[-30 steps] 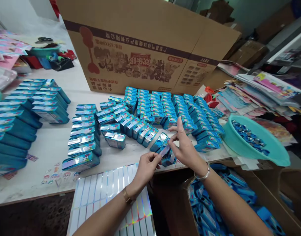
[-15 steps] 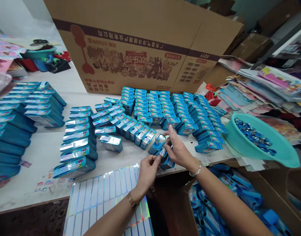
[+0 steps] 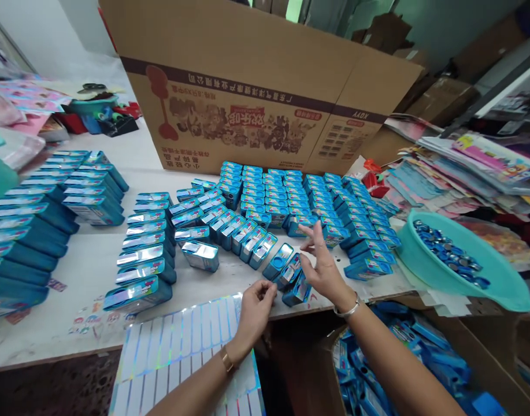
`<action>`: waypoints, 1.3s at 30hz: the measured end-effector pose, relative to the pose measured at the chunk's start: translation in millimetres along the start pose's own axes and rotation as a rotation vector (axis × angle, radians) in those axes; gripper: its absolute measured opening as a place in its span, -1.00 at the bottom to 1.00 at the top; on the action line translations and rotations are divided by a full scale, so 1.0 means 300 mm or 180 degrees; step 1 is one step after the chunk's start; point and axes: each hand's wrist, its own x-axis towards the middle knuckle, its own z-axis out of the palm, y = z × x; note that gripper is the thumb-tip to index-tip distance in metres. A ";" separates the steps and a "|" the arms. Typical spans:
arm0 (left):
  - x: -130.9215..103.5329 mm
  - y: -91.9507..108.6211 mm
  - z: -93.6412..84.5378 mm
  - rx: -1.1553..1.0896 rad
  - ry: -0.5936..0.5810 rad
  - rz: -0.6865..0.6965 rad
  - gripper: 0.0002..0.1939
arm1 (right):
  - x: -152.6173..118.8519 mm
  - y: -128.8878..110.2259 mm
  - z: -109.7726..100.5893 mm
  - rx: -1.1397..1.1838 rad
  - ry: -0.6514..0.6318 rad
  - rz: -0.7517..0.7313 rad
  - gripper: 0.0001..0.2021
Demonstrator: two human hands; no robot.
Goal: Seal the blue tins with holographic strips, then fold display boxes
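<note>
My left hand [image 3: 256,309] is at the table's front edge, thumb and fingertips closed together; whatever they may hold is too small to make out. To its right, my right hand [image 3: 323,268] is raised with its fingers apart and nothing in them. Near and below its fingers stand a few small blue boxes: one with a round recess in its top [image 3: 277,261], a middle one [image 3: 288,274], and one at the table edge [image 3: 297,290], partly beside the hand. A sheet of shiny rainbow-edged labels [image 3: 186,341] lies under my left forearm, overhanging the edge.
Rows of blue boxes [image 3: 265,199] fill the table's middle and back, with more rows [image 3: 145,254] to the left. A turquoise basin [image 3: 503,277] of small round blue pieces stands right. Below it, a carton holds loose blue boxes [image 3: 369,370]. A big carton [image 3: 256,75] stands behind.
My hands have drawn apart: the left has come away from the small blue boxes, and the right has lifted off them with its fingers spreading. The view has shifted slightly.
</note>
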 end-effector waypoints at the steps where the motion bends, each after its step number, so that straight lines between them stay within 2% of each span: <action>1: -0.011 0.020 -0.008 -0.0082 0.0087 0.0102 -0.61 | 0.008 -0.024 -0.021 0.0053 0.0051 0.0045 -0.13; 3: -0.031 0.068 -0.017 -0.0221 0.0266 0.0346 -0.60 | 0.024 -0.081 -0.064 0.0183 0.0086 0.0196 -0.13; 5: -0.041 0.116 -0.015 -0.0292 0.0298 0.0539 -0.46 | 0.037 -0.139 -0.101 0.0379 0.0020 0.0405 -0.13; 8: -0.044 0.167 -0.001 -0.0300 -0.0031 0.0628 -0.21 | 0.048 -0.207 -0.129 0.0688 -0.0122 0.0644 -0.11; 11: -0.050 0.185 0.009 -0.0321 -0.0303 0.0551 -0.10 | 0.048 -0.242 -0.131 0.0731 -0.0247 0.0779 -0.11; 16: -0.075 0.187 -0.011 -0.0215 -0.0345 0.0527 -0.09 | 0.046 -0.259 -0.117 0.0163 -0.0500 0.0753 -0.13; 20: -0.076 0.177 -0.025 -0.0393 -0.0456 0.0527 -0.12 | 0.059 -0.252 -0.107 -0.0394 -0.0706 0.0481 -0.15; 25: -0.026 0.157 -0.006 -0.0549 -0.0259 0.0070 -0.42 | 0.097 -0.212 -0.091 -0.0727 -0.1047 0.0224 -0.13; 28: 0.014 0.151 -0.002 -0.0649 -0.0176 -0.0102 -0.53 | 0.117 -0.171 -0.070 -0.0848 -0.1210 0.0039 -0.13; 34: 0.048 0.140 -0.006 -0.0554 0.0019 -0.0124 -0.57 | 0.137 -0.091 -0.022 -0.1111 -0.1552 -0.0028 -0.17; 39: 0.043 0.131 0.004 -0.0388 0.0208 0.0128 -0.59 | 0.142 -0.055 0.000 -0.1161 -0.1655 -0.0018 -0.16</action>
